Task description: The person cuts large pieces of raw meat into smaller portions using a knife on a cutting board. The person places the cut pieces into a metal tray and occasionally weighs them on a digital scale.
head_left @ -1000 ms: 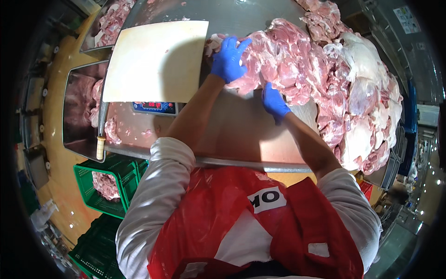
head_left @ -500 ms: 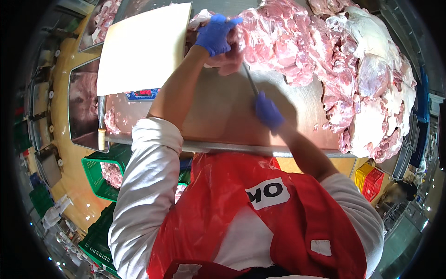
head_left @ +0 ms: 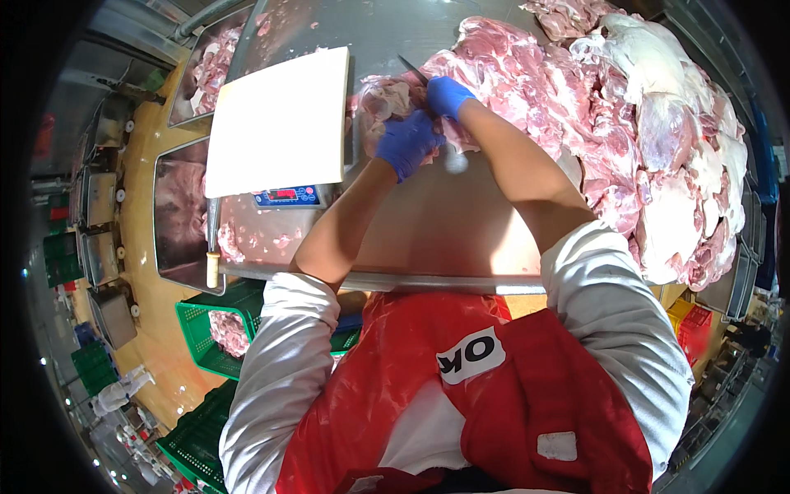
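Observation:
My right hand (head_left: 449, 98), in a blue glove, is closed round a knife, whose dark narrow blade (head_left: 411, 69) points away to the upper left over the raw meat. Just left and nearer, my gloved left hand (head_left: 406, 144) grips the edge of a piece of raw meat (head_left: 383, 103) with curled fingers. That piece lies on the steel table (head_left: 411, 235), beside the large heap of raw meat (head_left: 518, 90) stretching to the right. My hands nearly touch, and the knife's handle is hidden in my right glove.
A white cutting board (head_left: 280, 123) rests over a blue scale (head_left: 288, 196) at left. Steel bins of meat (head_left: 181, 214) stand beyond the table's left edge, near a steel rod with a pale handle (head_left: 213, 270). Green crates (head_left: 210, 337) sit below; whitish pieces (head_left: 683, 206) pile at right.
My right hand has moved up and left with the knife, from over bare steel to the meat. My left hand has come nearer to me, still on the meat. The whole view has shifted.

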A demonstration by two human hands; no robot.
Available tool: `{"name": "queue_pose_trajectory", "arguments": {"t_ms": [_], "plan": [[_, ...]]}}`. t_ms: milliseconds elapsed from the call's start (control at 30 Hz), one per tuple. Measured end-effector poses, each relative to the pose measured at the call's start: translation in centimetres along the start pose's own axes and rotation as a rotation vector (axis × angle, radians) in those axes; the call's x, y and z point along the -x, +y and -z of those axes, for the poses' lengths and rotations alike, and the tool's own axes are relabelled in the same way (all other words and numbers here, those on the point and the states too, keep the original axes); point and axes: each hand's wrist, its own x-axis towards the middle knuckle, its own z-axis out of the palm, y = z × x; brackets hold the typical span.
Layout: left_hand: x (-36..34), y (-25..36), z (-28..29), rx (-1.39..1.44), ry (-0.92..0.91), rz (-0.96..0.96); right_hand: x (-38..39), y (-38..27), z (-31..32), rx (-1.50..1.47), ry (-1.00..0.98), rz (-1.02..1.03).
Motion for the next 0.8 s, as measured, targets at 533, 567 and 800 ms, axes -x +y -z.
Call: {"name": "queue_pose_trajectory", "arguments": {"t_ms": [533,567,800], "plan": [[6.4,0.3,0.4,0.519,0.531,0.113,24.8,-0.1,-9.5,-0.045,-0.04,-0.087],[6.3,0.8,0.9,0.529,0.452,0.053,26.7,1.0,-9.6,-0.138,-0.11,-0.258],[9.8,5.4,2.3,0.49,0.115,-0.201,27.4,0.5,-5.4,-0.175,-0.048,-0.139]]}}
